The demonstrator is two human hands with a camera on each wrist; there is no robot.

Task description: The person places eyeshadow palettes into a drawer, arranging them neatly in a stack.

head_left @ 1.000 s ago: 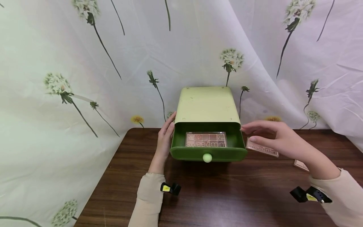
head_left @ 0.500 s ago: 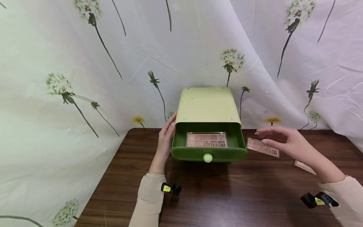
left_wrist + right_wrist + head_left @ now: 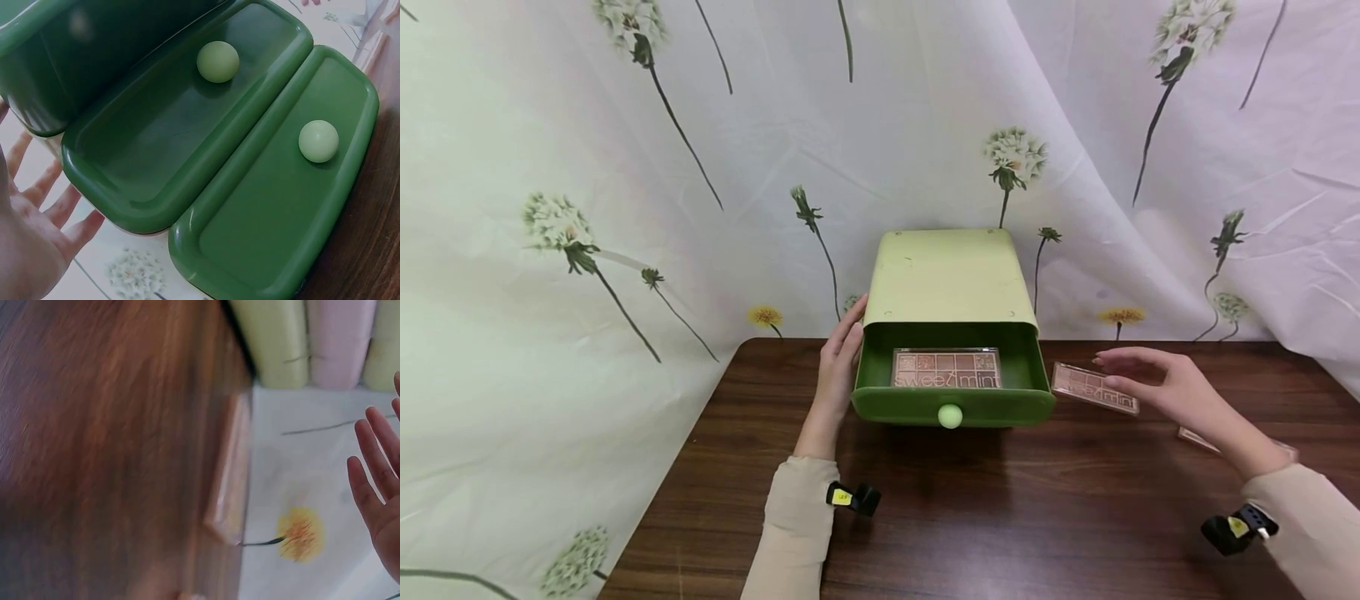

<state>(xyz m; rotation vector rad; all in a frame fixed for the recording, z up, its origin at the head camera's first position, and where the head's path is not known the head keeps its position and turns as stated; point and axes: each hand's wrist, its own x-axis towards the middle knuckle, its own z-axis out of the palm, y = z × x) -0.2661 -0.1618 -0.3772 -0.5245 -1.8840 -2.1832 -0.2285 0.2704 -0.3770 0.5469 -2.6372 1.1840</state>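
Two palettes show behind the relaxed, empty right hand; the outstretched left hand touches the cabinet.

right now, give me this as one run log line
left hand: at left side of cabinet | right hand: near tabletop palette, not gripping | top drawer: open, drawer palette inside

Soft light, blurry right-wrist view
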